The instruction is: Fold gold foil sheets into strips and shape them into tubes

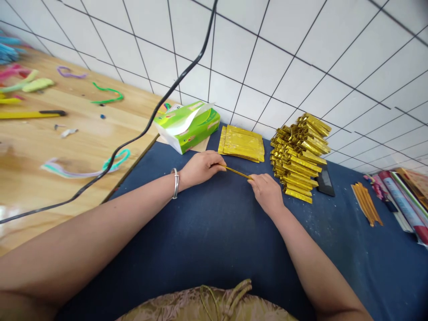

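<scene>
Both hands pinch one thin gold strip (236, 171) over the blue cloth (207, 232): left hand (200, 168) grips one end, right hand (266, 192) the other. Just behind the strip lies one flat stack of gold sheets (242, 143), beside it a big pile of folded gold pieces (301, 156). One green tissue pack (187, 125) sits left of the sheets. Nothing blocks the hands.

Bright, even daylight, soft shadows, glare on the wooden table (20, 214), wide-angle bending at edges, left corner blurred
</scene>
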Tool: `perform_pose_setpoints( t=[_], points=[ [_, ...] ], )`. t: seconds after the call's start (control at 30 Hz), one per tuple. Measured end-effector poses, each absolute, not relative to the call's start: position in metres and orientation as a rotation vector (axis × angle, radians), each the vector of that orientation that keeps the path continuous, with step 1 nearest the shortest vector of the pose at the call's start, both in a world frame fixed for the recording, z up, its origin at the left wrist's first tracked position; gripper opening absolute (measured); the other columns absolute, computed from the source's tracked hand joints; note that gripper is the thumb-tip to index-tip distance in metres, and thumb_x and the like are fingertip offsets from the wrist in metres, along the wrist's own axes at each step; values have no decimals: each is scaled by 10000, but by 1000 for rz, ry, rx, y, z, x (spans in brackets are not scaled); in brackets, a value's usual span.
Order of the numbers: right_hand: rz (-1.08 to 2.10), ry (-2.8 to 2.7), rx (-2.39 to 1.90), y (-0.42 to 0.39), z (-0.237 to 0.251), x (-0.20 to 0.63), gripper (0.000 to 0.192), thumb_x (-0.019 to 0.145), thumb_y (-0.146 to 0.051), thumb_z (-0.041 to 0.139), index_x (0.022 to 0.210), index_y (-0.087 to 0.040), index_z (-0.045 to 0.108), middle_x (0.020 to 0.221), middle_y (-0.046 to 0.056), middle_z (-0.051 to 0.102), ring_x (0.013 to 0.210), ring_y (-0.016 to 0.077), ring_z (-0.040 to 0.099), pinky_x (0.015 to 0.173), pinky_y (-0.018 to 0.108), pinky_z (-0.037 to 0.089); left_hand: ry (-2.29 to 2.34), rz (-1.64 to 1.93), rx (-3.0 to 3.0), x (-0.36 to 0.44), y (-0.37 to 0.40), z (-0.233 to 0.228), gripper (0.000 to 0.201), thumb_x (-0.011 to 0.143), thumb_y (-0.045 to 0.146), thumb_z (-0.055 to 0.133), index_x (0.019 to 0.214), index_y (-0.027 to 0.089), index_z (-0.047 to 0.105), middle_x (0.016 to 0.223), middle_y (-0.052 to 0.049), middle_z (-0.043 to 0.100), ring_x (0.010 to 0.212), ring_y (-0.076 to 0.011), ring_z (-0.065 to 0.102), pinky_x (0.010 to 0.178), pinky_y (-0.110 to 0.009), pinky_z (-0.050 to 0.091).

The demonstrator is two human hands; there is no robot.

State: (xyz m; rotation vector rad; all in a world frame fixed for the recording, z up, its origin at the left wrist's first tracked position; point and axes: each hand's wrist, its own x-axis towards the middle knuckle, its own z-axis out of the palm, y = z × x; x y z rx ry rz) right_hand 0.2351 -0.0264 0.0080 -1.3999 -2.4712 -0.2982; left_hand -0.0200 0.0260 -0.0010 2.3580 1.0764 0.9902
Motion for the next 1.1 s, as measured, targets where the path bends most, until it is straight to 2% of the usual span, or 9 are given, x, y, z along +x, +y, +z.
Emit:
perform_pose_setpoints(
  t=[0.3,0.5,0.83,1.1],
  points=[
    [-505,-2553,-1452,-27,14,236,312,938,-355,389,737,-186,557,706,51,548,733,174,452,698,295,308,1026,1042,2306,-20,28,-3,141,859,266,536,893,174,638,846,-21,639,806,-122,590,752,-252,473],
    [-526,-2612,-1399,-25,14,236,299,943,-302,382,715,-188,539,700,43,536,729,171,426,687,295,292,987,1036,2275,-20,28,-2,159,869,294,537,921,180,635,863,-15,638,820,-113,586,765,-238,463],
    [-484,-2638,-1342,-26,16,233,307,940,-296,385,697,-184,535,692,42,535,713,168,415,678,305,279,1056,976,2389,-19,24,6,160,888,241,486,772,160,559,757,-5,573,749,-115,534,701,-232,412],
    [-480,-2684,-1303,-24,14,233,294,939,-287,393,701,-182,529,695,39,536,717,167,408,679,304,275,951,791,2698,-16,26,5,180,904,291,464,883,181,605,885,-36,607,836,-151,522,751,-277,365]
  ],
)
